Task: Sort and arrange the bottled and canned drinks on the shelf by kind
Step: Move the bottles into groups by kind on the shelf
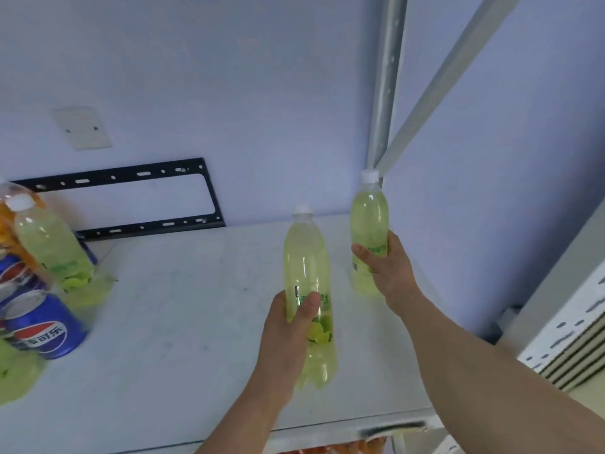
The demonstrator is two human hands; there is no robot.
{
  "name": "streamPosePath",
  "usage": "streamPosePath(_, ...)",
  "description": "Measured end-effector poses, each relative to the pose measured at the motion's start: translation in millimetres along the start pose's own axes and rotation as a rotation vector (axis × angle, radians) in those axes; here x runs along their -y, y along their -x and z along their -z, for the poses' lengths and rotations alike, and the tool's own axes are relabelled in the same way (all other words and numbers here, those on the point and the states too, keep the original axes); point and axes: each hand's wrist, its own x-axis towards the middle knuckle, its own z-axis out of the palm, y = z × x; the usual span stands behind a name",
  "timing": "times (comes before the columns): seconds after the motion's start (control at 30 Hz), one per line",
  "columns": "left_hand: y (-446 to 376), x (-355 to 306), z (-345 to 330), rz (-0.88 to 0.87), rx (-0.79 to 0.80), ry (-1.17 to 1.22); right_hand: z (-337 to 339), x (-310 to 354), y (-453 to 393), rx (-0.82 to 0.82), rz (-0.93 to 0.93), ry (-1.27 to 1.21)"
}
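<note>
My left hand (288, 335) grips a yellow-green lime drink bottle (307, 267) with a white cap, upright over the middle of the white shelf (183, 316). My right hand (386, 267) grips a second, matching lime bottle (369, 217) at the shelf's back right corner, its base down at the shelf surface. A third lime bottle (49, 247) stands at the left. Beside it are blue Pepsi cans (42, 326) and an orange drink bottle (13, 224), partly cut off by the frame edge.
A metal shelf post (386, 93) and a diagonal brace (438, 86) rise behind the right bottle. A black wall bracket (209, 191) is fixed to the wall behind the shelf. More green bottles (13, 371) sit at the front left. Stacked white panels (576, 339) lie at the right.
</note>
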Motion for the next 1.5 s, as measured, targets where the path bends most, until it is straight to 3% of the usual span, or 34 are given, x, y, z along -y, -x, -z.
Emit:
streamPosePath(0.27,-23,9,-14,-0.007,-0.005,0.019,0,-19,-18,-0.004,0.001,0.027)
streamPosePath(0.4,-32,16,-16,-0.037,-0.043,-0.032,8,-15,-8,0.006,-0.069,0.183)
streamPosePath(0.5,-45,16,-19,-0.086,-0.051,-0.109,18,-9,10,0.032,-0.196,0.509)
streamPosePath(0.57,-55,15,-22,-0.102,-0.055,-0.128,25,-6,30,0.112,-0.232,0.923)
streamPosePath(0.63,-64,15,-26,-0.121,-0.044,-0.13,30,-5,49,0.222,-0.119,1.278)
streamPosePath(0.73,-77,18,-31,-0.124,-0.007,-0.117,33,-9,64,0.317,0.085,1.513)
streamPosePath(0.87,-97,18,-37,-0.17,0.041,-0.146,34,-14,71,0.33,0.179,1.562)
streamPosePath(1.23,-127,27,-39,-0.205,0.162,-0.232,30,-16,81,0.323,0.16,1.483)
streamPosePath(1.37,-91,27,-19,-0.15,0.011,-0.489,21,-6,101,0.369,0.246,1.533)
streamPosePath(1.5,-18,27,36,-0.478,-0.104,-1.448,-5,8,135,0.463,0.432,1.636)
